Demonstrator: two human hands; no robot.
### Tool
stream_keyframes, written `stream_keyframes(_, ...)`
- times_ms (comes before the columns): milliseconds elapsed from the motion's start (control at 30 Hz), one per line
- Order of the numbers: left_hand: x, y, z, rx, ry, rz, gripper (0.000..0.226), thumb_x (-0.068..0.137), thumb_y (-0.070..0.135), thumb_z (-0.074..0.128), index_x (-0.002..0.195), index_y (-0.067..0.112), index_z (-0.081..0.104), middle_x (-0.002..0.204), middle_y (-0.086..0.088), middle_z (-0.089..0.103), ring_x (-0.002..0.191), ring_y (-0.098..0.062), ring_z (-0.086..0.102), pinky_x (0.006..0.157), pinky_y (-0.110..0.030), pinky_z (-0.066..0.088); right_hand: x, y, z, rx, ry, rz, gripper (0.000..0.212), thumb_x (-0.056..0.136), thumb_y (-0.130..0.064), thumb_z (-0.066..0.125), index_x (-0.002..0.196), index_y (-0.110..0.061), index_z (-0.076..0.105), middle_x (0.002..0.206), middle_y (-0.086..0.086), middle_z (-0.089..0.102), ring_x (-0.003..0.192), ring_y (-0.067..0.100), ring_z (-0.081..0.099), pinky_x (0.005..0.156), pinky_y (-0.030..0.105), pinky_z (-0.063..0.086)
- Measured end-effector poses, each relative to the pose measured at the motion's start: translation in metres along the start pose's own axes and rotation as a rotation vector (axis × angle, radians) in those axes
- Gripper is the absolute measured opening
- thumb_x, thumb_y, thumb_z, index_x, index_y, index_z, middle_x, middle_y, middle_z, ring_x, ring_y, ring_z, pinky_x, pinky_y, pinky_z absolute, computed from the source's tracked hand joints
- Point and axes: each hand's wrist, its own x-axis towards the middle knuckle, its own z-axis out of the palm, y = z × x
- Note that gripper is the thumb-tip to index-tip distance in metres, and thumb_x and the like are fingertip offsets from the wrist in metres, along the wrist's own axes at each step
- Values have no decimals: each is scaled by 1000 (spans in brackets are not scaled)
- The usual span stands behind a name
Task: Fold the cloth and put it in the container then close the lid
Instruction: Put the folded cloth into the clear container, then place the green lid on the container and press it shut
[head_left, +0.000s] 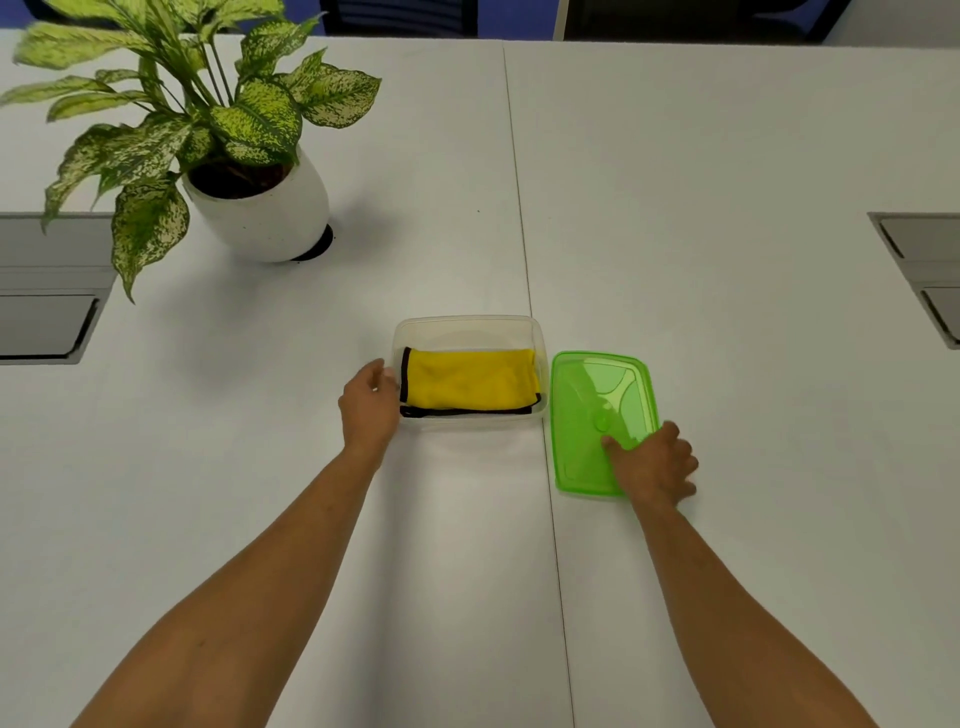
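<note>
text: none legible | labels: none | brands: none | numbers: 0 readable | signs: none

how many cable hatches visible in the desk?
2. One grey cable hatch at the table's left edge, partly behind the plant's leaves; the other at the right edge, cropped by the frame.

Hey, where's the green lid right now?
The green lid lies flat on the white table, just right of the clear container, with the right hand on its near corner.

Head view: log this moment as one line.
cloth: folded, in container | lid: off, on table | left hand: at container | right hand: on lid
</note>
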Motion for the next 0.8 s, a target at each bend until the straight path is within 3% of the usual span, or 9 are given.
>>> stream_keyframes(100, -3, 0, -1, 20, -11, 31, 29, 100, 18, 43, 119, 12, 64, 107, -5, 65, 97, -23, 61, 80, -27, 43, -2, 9, 5, -81, -35, -10, 90, 67, -52, 77, 130, -6, 34, 132, 23, 44, 125, 39, 38, 94, 56, 38)
stream_keyframes(333, -5, 8, -8, 34, -37, 31, 28, 99, 17, 44, 115, 12, 66, 98, 0, 61, 91, -20, 56, 82, -28, 45, 11, 11, -3, 63, -89, 37, 106, 61, -43, 85, 141, -13, 23, 134, 27, 42, 125, 44, 41, 97, 56, 38)
stream_keyframes(433, -8, 11, -9, 5, -43, 34, 20, 99, 15, 45, 97, 21, 64, 91, -3, 59, 86, -21, 54, 77, -28, 42, 13, 7, -13, 214, -116, 34, 86, 62, -35, 87, 129, -7, 41, 128, 23, 53, 117, 41, 52, 93, 49, 47)
stream_keyframes(533, -6, 10, -11, 5, -56, 11, 27, 99, 16, 46, 115, 10, 67, 100, -7, 64, 93, -22, 58, 86, -33, 50, 8, -10, -30, 262, -65, -55, 52, 70, -28, 82, 111, -7, 58, 116, 19, 64, 108, 38, 58, 86, 42, 48)
stream_keyframes(633, -1, 7, -11, 20, -57, -15, 36, 97, 19, 50, 132, 11, 56, 130, -10, 61, 116, -29, 59, 102, -44, 46, -7, -37, -51, 289, 83, -235, 23, 81, -20, 70, 97, -7, 60, 101, 19, 67, 98, 39, 61, 79, 38, 46)
stream_keyframes(733, 2, 7, -11, 22, -67, -24, 38, 97, 17, 51, 135, 13, 54, 134, -11, 59, 119, -30, 58, 102, -46, 45, -23, -63, -60, 318, 262, -488, 16, 88, -11, 59, 103, -6, 59, 101, 19, 62, 93, 37, 59, 74, 33, 40)
stream_keyframes(800, 1, 8, -11, 13, -72, -27, 38, 97, 17, 51, 134, 14, 54, 133, -11, 59, 118, -29, 58, 101, -46, 45, -31, -78, -57, 359, 299, -697, 24, 89, -2, 53, 112, -7, 61, 103, 16, 61, 92, 34, 58, 72, 29, 38)
